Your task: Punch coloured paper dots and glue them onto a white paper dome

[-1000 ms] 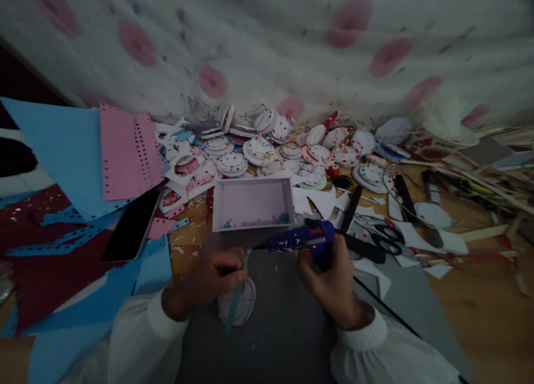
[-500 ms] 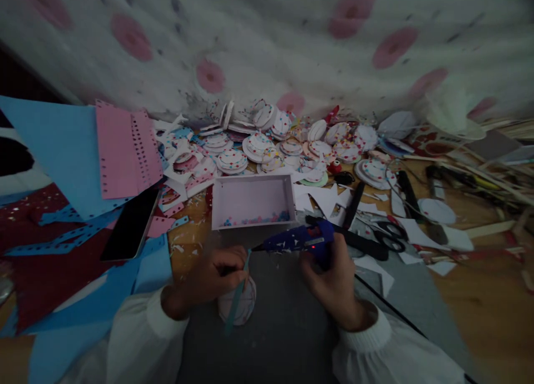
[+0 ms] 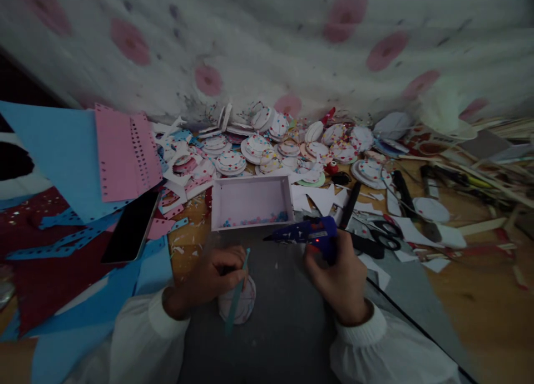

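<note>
My right hand [image 3: 340, 278] is wrapped round the handle of a blue hot glue gun [image 3: 308, 234], whose red light is lit and whose dark nozzle points left. A gap separates that nozzle from my left hand [image 3: 221, 275]. Between the left thumb and fingers I pinch a thin teal strip [image 3: 236, 306], upright and slightly tilted, with its upper end free. Behind the strip is a round white paper disc piece [image 3: 246, 306] with a patterned edge, partly covered by the strip and my fingers; I cannot tell whether the fingers touch it.
A shallow white box [image 3: 250, 200] with small blue and pink bits stands ahead. Behind it lie several decorated paper discs [image 3: 231, 162]. Left are a phone [image 3: 131, 228] and pink punched card [image 3: 125, 156]; right, black scissors [image 3: 386, 234] and paper scraps. The glue gun's cord [image 3: 413, 323] trails right.
The glue gun in my right hand has moved right, so its nozzle has come away from the top of the teal strip. My left hand has stayed in place.
</note>
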Available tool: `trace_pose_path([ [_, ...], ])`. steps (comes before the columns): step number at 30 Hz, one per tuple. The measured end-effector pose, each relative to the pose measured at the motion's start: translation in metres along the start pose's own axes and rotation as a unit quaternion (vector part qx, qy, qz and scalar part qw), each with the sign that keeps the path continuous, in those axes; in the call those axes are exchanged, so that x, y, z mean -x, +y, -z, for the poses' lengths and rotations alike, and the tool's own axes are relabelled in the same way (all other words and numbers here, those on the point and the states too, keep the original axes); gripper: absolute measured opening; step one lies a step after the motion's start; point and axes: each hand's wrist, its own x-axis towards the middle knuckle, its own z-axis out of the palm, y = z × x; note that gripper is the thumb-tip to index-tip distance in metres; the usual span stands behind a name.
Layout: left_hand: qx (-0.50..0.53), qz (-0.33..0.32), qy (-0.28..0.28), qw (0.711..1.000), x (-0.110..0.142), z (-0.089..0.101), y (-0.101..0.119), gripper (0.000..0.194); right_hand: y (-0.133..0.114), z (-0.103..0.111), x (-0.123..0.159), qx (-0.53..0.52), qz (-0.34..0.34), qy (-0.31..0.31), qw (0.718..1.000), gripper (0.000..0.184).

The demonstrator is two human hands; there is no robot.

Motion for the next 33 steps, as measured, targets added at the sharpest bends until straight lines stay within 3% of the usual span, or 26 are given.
trace_pose_path([
  [7,0.046,-0.003,-0.006,0.999,0.002,0.002,-0.005,0.026,0.04,0.012,0.008,0.035,0.035,-0.002,0.999,0.041],
  [10,0.079,0.011,0.023,0.997,0.002,0.001,-0.003,0.026,0.043,0.019,0.013,0.056,0.046,0.043,0.996,0.042],
  [14,0.091,0.017,0.082,0.992,0.003,-0.005,0.016,0.029,0.017,0.033,0.014,-0.024,0.139,0.091,0.986,0.031],
  [17,0.076,0.067,0.138,0.985,0.003,-0.014,0.041,0.028,-0.017,0.037,0.014,-0.11,0.281,0.018,0.953,0.022],
  [19,0.026,0.138,0.172,0.975,0.002,-0.023,0.057,0.027,-0.039,0.036,0.012,-0.128,0.332,-0.009,0.935,0.016],
  [21,-0.021,0.162,0.191,0.968,0.001,-0.032,0.069,0.027,-0.057,0.032,0.007,-0.122,0.389,-0.022,0.913,0.006],
  [25,-0.051,0.151,0.182,0.97,-0.003,-0.046,0.078,0.03,-0.067,0.026,-0.003,-0.119,0.45,-0.005,0.885,0.028],
  [27,-0.069,0.157,0.178,0.969,-0.005,-0.05,0.079,0.031,-0.062,0.023,-0.005,-0.134,0.456,-0.016,0.88,0.026],
  [29,-0.113,0.161,0.172,0.965,-0.004,-0.049,0.08,0.035,-0.052,0.019,-0.001,-0.175,0.428,-0.07,0.884,0.025],
  [31,-0.172,0.14,0.164,0.961,0.001,-0.044,0.08,0.036,-0.043,0.014,0.006,-0.269,0.336,-0.118,0.895,0.022],
  [33,-0.233,0.085,0.134,0.959,0.01,-0.035,0.077,0.03,-0.038,0.009,0.014,-0.372,0.209,-0.109,0.898,0.016],
])
